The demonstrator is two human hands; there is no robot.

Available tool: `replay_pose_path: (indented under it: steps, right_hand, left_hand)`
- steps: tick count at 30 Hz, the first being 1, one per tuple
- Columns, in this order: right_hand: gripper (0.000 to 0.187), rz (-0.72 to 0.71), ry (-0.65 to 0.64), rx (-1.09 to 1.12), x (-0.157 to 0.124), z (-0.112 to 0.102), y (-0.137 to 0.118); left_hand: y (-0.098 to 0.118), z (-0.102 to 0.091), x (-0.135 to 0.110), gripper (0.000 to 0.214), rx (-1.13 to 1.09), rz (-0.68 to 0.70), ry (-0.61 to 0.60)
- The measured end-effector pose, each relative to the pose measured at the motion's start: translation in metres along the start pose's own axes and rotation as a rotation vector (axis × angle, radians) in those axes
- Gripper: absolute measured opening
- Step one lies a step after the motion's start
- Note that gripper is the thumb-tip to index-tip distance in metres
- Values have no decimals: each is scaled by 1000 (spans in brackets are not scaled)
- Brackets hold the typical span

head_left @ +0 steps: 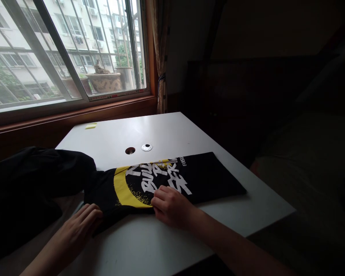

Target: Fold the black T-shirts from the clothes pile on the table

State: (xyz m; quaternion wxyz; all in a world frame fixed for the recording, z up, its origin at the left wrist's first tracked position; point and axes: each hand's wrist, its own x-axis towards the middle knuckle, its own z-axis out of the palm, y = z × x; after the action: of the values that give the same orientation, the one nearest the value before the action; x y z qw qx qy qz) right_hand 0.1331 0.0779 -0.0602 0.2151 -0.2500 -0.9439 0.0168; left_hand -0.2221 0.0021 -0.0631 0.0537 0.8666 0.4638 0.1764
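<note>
White table (pixel 166 130) under the window carries a folded black T-shirt (pixel 207 178) across its middle. Left of the shirt lies a dark clothes heap (pixel 31 184). On the shirt's near edge the right hand (pixel 171 207) rests with fingers curled together, grip unclear. On its left end the left hand (pixel 83 226) lies flat, fingers together.

Daylight from the barred window (pixel 66 50) at far left brightens the white table (pixel 166 130), while the room at right sinks into deep shadow, window bars bowed by wide-angle distortion.
</note>
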Motion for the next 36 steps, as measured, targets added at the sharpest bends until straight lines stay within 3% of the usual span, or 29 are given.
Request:
replay_pose_path:
  steps: [14,16,19,24,28,33,36]
  right_hand:
    - [6,-29,-70,103,-9,5,7]
    - [7,-53,-88,95,-9,2,7]
    - [8,-71,-112,92,-10,-3,6]
    - [11,-72,-119,73,-8,-4,6]
    - [11,-85,-115,66,-9,-6,9]
    - [8,-85,-129,125,-22,-16,14]
    - [7,-69,-145,183,-31,-25,14]
  left_hand:
    - [5,2,-4,23,26,-53,-89]
    - [7,2,-3,14,26,-41,-114]
    - [8,1,-2,20,44,-12,-142]
    - [11,-3,1,17,189,65,-85]
    - [26,-5,4,19,252,102,-41]
    - [55,-7,8,22,168,93,-116]
    - [59,-12,14,25,131,20,-54]
